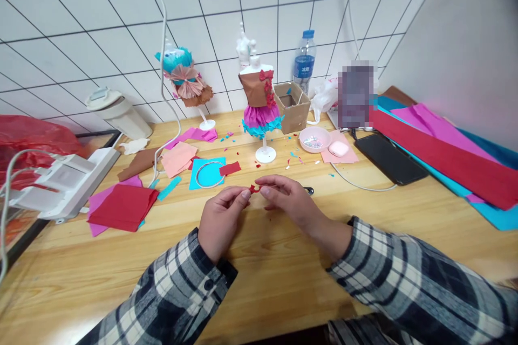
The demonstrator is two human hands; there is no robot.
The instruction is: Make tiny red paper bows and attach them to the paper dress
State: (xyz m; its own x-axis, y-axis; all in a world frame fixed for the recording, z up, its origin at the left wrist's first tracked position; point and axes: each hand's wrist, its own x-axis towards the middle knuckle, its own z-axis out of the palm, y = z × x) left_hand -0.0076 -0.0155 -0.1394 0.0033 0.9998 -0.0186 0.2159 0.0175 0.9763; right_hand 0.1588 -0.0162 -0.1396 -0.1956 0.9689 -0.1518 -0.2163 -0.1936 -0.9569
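Between my fingertips is a small twisted piece of red crepe paper (254,189). My left hand (224,216) pinches one end of it, and my right hand (289,202) pinches the other. Just beyond stands a small white dress form (259,98), upright on a round base. It wears a brown bodice with red bows down one side and a pink skirt with a blue ruffled hem. Left of it, a blue paper square (195,181) carries a ring (197,174) and a red paper strip (230,168). A dark-handled tool (309,191) is mostly hidden behind my right hand.
A second dressed form (190,78), cup (117,110), cardboard box (292,113) and water bottle (304,62) line the wall. Folded red paper (123,207) and a power strip (67,186) lie left. A bead dish (314,140), phone (390,158) and long paper sheets (445,156) lie right.
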